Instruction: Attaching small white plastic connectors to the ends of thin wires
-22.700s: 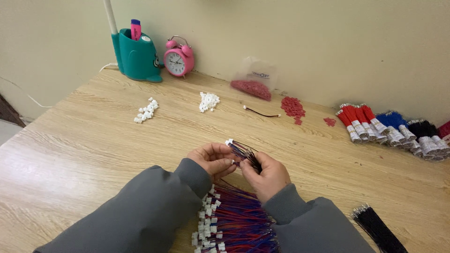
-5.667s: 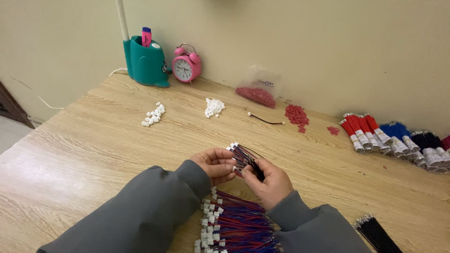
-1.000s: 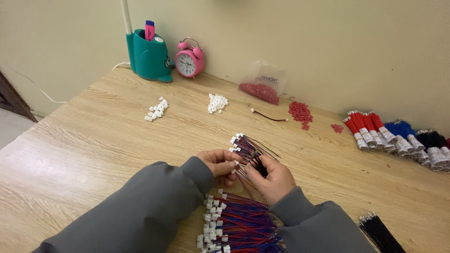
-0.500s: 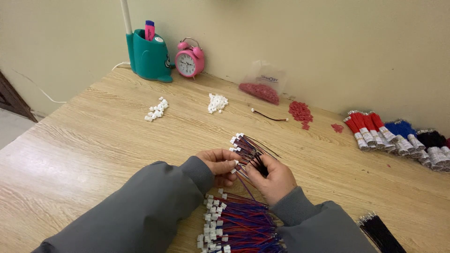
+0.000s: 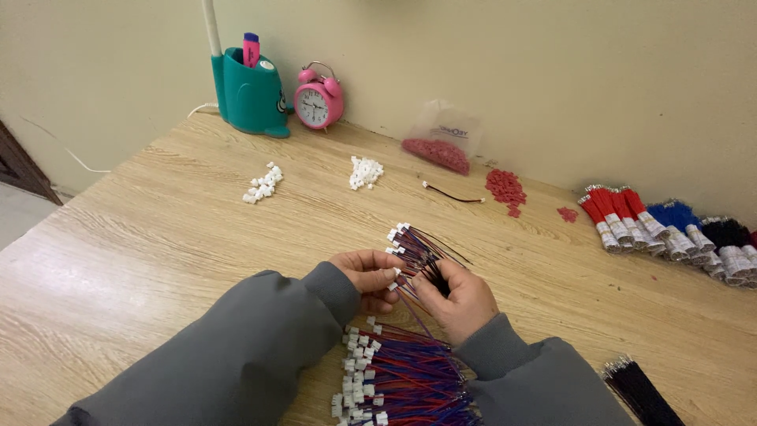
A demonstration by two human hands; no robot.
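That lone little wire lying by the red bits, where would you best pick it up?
Probably at the middle of the single wire, pinched from above. It lies flat and alone on the table, with small connectors at both ends and open wood on either side of its thin dark span.

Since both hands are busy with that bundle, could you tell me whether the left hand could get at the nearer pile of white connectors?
Probably yes: bare table lies between the left hand and the white connectors, though it holds the wire bundle.
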